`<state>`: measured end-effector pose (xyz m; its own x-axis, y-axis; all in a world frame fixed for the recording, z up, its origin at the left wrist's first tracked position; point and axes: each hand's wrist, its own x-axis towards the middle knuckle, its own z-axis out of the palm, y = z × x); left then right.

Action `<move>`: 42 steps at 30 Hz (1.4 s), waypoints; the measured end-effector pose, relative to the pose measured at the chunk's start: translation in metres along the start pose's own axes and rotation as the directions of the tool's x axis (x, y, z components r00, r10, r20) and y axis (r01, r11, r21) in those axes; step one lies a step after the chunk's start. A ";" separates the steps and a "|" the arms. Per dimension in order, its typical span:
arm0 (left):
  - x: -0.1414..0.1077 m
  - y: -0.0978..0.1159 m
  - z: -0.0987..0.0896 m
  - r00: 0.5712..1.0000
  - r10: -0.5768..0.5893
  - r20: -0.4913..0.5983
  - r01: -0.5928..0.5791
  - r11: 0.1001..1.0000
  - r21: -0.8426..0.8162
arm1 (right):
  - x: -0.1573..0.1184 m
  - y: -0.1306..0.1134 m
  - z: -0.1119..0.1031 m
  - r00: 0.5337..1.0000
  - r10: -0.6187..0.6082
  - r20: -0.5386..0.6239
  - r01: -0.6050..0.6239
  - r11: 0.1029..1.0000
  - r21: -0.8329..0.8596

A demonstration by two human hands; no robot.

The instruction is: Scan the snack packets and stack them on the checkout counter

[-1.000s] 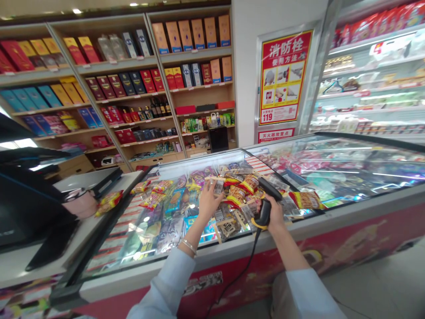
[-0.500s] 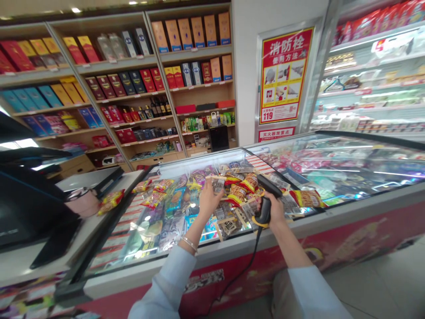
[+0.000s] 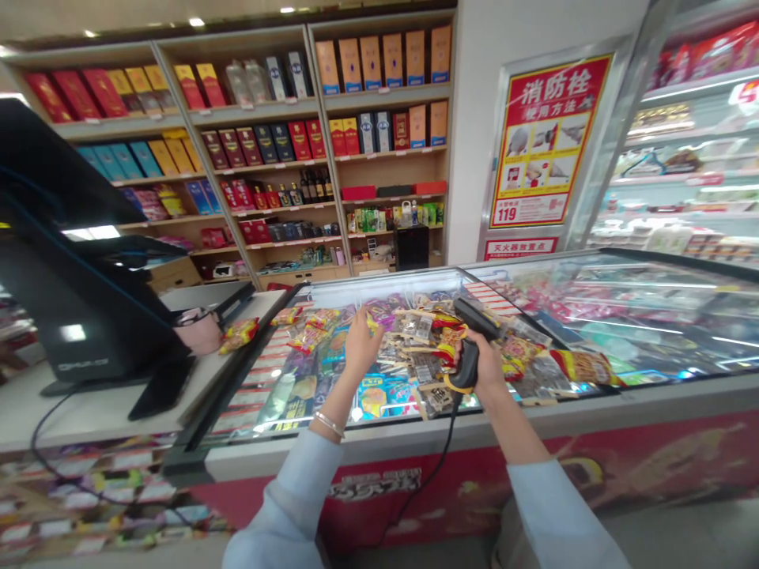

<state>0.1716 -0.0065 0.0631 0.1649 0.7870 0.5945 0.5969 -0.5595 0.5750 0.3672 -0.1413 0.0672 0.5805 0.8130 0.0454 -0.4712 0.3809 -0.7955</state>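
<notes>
My right hand [image 3: 486,365] is wrapped round the handle of a black barcode scanner [image 3: 474,320] with a yellow trim and a cable hanging down. It hovers over snack packets [image 3: 418,325], clear ones with dark contents and red-and-yellow ones, strewn on the freezer's glass lid [image 3: 285,387]. Left of the pile, my left hand [image 3: 363,348] has its fingers drawn together. A small yellow patch shows at the fingertips; what it belongs to is not clear. Several red-and-yellow packets [image 3: 311,332] lie farther left on the glass.
To the left stands a counter with a black checkout screen [image 3: 77,261], a pink cup [image 3: 198,330], a black phone-like slab [image 3: 161,387] and another snack packet [image 3: 238,336]. Shelves of boxed goods [image 3: 261,146] line the back wall. A chilled display [image 3: 681,158] is at right.
The view has turned left, bringing more of the checkout screen in. My left hand has gone from spread fingers on the packets to closed fingers left of them. The scanner stays in my right hand.
</notes>
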 end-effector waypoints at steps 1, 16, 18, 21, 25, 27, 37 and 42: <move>0.000 -0.005 -0.008 1.000 -0.005 -0.013 0.005 1.000 0.011 | -0.002 0.005 0.010 1.000 0.005 0.015 -0.005 1.000 0.000; -0.014 -0.128 -0.109 0.961 -0.204 -0.187 0.225 0.969 0.099 | -0.024 0.107 0.141 0.951 0.171 0.258 -0.158 0.985 -0.072; -0.017 -0.141 -0.116 0.952 -0.233 -0.197 0.259 0.958 0.121 | -0.025 0.122 0.153 0.938 0.198 0.285 -0.178 0.979 -0.096; -0.018 -0.162 -0.120 0.950 -0.239 -0.199 0.272 0.949 0.158 | -0.025 0.146 0.169 0.917 0.241 0.318 -0.206 0.969 -0.139; -0.013 -0.190 -0.124 0.957 -0.234 -0.168 0.268 0.938 0.219 | -0.021 0.176 0.180 0.896 0.287 0.339 -0.231 0.953 -0.197; -0.009 -0.202 -0.127 0.947 -0.261 -0.187 0.300 0.928 0.222 | -0.018 0.186 0.182 0.891 0.305 0.336 -0.234 0.943 -0.236; 0.010 -0.214 -0.095 0.985 -0.168 0.024 0.157 0.955 0.253 | -0.006 0.193 0.178 0.887 0.384 0.258 -0.321 0.912 -0.255; 0.006 -0.212 -0.087 0.991 -0.116 0.065 0.097 0.963 0.252 | -0.005 0.190 0.176 0.899 0.385 0.207 -0.333 0.910 -0.247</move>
<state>-0.0229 0.0947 -0.0061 0.1447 0.8619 0.4859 0.7883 -0.3973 0.4699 0.1576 0.0045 0.0219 0.2034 0.9690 -0.1404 -0.4575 -0.0327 -0.8886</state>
